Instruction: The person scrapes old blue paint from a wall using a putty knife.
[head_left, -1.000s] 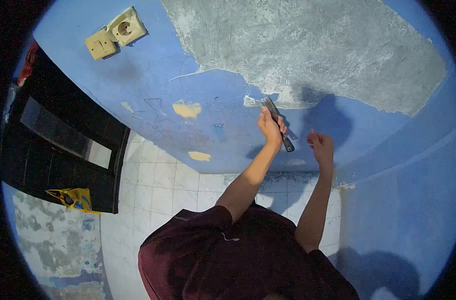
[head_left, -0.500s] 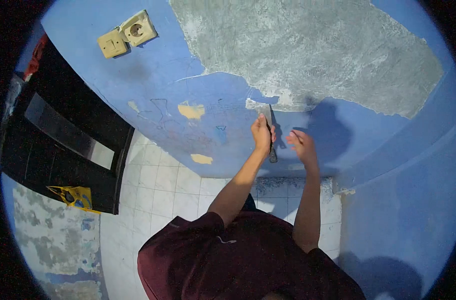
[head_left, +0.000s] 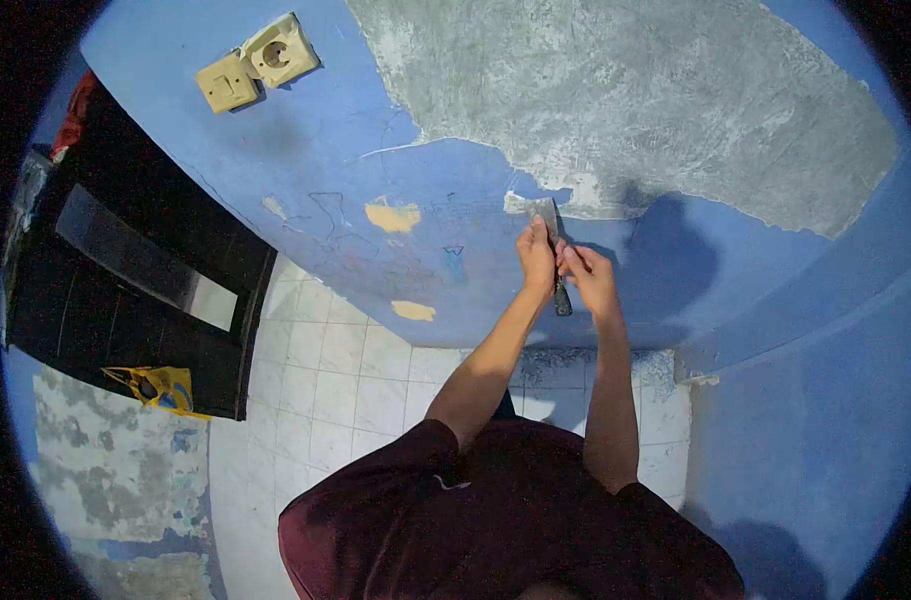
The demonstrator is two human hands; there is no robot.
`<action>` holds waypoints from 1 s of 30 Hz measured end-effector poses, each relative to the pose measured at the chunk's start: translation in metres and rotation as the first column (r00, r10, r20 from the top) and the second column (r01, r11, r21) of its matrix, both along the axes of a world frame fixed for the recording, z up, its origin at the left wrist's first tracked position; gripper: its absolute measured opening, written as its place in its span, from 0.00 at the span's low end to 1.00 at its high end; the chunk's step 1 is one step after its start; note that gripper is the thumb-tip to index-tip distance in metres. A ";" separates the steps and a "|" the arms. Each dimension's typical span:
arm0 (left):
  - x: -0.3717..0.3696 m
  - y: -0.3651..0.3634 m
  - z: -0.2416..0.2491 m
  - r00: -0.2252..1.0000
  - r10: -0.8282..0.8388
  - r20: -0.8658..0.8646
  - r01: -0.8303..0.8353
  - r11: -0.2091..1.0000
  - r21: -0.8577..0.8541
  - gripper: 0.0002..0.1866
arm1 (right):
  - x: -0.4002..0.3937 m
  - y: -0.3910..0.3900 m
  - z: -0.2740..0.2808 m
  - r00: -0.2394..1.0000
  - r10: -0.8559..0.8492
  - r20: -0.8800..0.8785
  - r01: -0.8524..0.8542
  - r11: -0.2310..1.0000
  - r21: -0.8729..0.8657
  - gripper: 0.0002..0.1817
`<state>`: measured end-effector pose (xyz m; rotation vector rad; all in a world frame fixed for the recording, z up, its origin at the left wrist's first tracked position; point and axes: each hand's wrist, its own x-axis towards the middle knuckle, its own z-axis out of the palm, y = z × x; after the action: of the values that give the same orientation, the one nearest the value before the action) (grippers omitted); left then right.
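My left hand (head_left: 537,262) is closed around a scraper (head_left: 548,212), thumb laid along its flat metal blade. The blade's tip meets the blue wall (head_left: 395,265) beside a small bare white patch (head_left: 520,204). Below the fist, the dark handle end (head_left: 562,300) sticks out. Close against it on the right is my right hand (head_left: 591,284), fingers curled in and pinching at the scraper's side. Just above the blade begins a large grey area (head_left: 625,100) of stripped plaster with a ragged paint edge.
A cream switch and socket (head_left: 260,62) sit at upper left. A dark cabinet (head_left: 135,270) stands at left, with a yellow bag (head_left: 165,388) on it. White floor tiles (head_left: 325,380) lie below, with paint flakes (head_left: 565,368) along the wall's foot.
My right hand has moved up and left, from apart to touching the scraper by my left hand. The view has shifted slightly. The left hand keeps its hold.
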<state>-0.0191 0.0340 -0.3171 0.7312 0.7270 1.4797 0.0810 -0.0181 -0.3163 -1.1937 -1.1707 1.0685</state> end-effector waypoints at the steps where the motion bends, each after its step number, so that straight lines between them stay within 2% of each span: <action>1: 0.001 0.000 0.003 1.000 -0.005 0.024 0.005 1.000 0.002 0.20 | 0.004 -0.001 0.000 1.000 -0.007 0.017 0.007 1.000 0.017 0.17; 2: 0.000 0.000 0.007 0.999 -0.010 0.042 0.011 1.000 -0.019 0.20 | 0.006 -0.002 -0.001 0.993 -0.090 0.072 0.092 0.995 -0.024 0.19; 5: 0.005 -0.003 0.014 0.994 -0.005 0.108 0.010 0.999 -0.044 0.20 | 0.018 -0.002 -0.005 0.991 -0.098 0.088 0.102 0.994 -0.049 0.20; 9: -0.007 -0.002 0.023 0.997 0.035 0.065 -0.030 0.997 -0.077 0.21 | 0.019 0.001 -0.002 0.990 -0.108 0.090 0.113 0.992 -0.052 0.21; 13: -0.029 -0.003 0.019 0.998 0.031 -0.053 -0.035 0.996 -0.085 0.20 | -0.003 0.006 0.002 0.998 -0.059 0.019 0.061 0.995 -0.084 0.23; 14: -0.037 -0.002 0.018 0.974 0.034 -0.224 -0.043 0.998 -0.034 0.20 | -0.012 0.010 0.007 1.000 -0.025 0.011 0.026 0.996 -0.089 0.23; 15: -0.044 -0.001 0.017 0.921 0.043 -0.388 -0.040 0.999 0.018 0.20 | -0.023 0.014 0.011 1.000 -0.028 0.008 0.029 0.996 -0.087 0.23; 16: -0.049 -0.004 0.023 0.883 0.094 -0.460 -0.084 0.996 0.044 0.20 | -0.034 0.018 0.015 0.998 -0.002 -0.060 -0.001 0.999 -0.046 0.21; 17: -0.054 -0.007 0.030 0.883 0.090 -0.461 -0.080 0.996 0.040 0.20 | -0.045 0.021 0.017 0.992 0.026 -0.125 -0.027 1.000 -0.005 0.20; 19: -0.062 -0.010 0.042 0.719 0.228 -0.657 -0.143 0.973 0.181 0.19 | -0.067 0.036 0.012 0.929 0.066 -0.364 -0.077 0.997 -0.017 0.18; 20: -0.067 -0.005 0.041 0.597 0.305 -0.742 -0.160 0.951 0.263 0.19 | -0.076 0.040 0.015 0.904 0.090 -0.418 -0.107 0.994 -0.017 0.16; 21: -0.073 0.000 0.038 0.598 0.307 -0.740 -0.161 0.951 0.264 0.19 | -0.086 0.043 0.016 0.871 0.098 -0.480 -0.128 0.991 -0.030 0.16; 23: -0.085 0.011 0.029 0.345 0.447 -0.826 -0.109 0.893 0.437 0.18 | -0.100 0.052 0.010 0.747 0.069 -0.661 -0.160 0.984 -0.079 0.16; 24: -0.091 0.015 0.025 0.337 0.393 -0.856 -0.097 0.919 0.383 0.18 | -0.106 0.055 0.008 0.748 0.071 -0.660 -0.162 0.984 -0.077 0.16; 26: -0.093 0.011 0.035 0.300 0.427 -0.853 -0.080 0.902 0.424 0.18 | -0.115 0.058 0.009 0.610 0.042 -0.791 -0.147 0.987 -0.061 0.17; 28: -0.092 0.006 0.043 0.257 0.454 -0.853 -0.059 0.888 0.455 0.18 | -0.118 0.059 0.011 0.578 0.029 -0.816 -0.131 0.990 -0.057 0.18; 30: -0.086 0.004 0.051 0.281 0.395 -0.875 -0.064 0.917 0.394 0.17 | -0.118 0.060 0.017 0.542 0.018 -0.840 -0.113 0.992 -0.052 0.19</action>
<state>-0.1055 0.0385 -0.2665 1.9001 1.6081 1.3023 -0.0369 0.0418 -0.2993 -0.5298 -0.3793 1.5323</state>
